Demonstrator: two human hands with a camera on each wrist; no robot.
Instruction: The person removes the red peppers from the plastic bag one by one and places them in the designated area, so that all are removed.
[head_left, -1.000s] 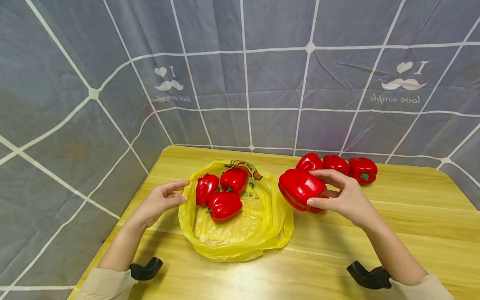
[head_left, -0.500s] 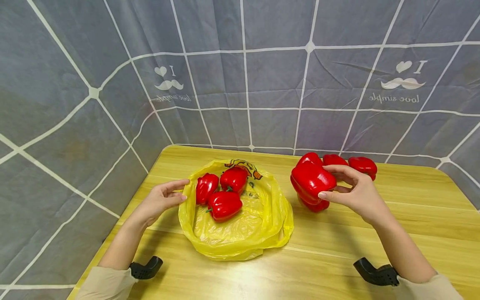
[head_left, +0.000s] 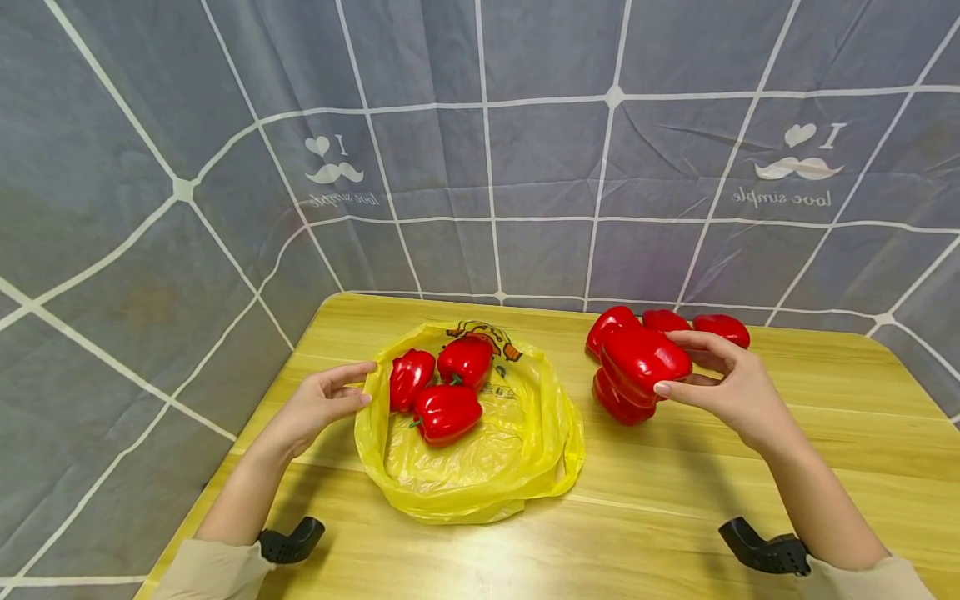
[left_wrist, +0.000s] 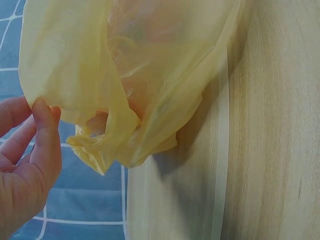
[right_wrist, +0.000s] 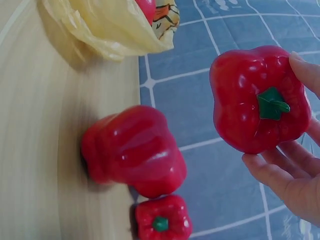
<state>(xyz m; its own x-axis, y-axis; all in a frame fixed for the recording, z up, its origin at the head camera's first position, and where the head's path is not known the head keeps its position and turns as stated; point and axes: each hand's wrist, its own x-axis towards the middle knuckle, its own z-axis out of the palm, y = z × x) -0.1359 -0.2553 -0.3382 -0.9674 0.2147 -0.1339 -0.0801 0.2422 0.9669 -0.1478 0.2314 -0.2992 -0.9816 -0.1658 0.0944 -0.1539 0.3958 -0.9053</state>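
My left hand pinches the left rim of a yellow plastic bag between thumb and fingers, as the left wrist view also shows. Inside the bag lie three red bell peppers with green stems. To the bag's right, my right hand grips another red bell pepper by its stem end, raised above the table. In the right wrist view its green stem faces the camera. Below the held one, a bell pepper on the table is partly covered from the head camera.
Several more red bell peppers, one at the front left and one at the right end, stand at the back right of the wooden table. A grey curtain with white lines hangs behind and to the left.
My right hand has moved rightward, away from the bag, carrying its bell pepper in front of the ones at the back. My left hand and the bag have stayed in place.
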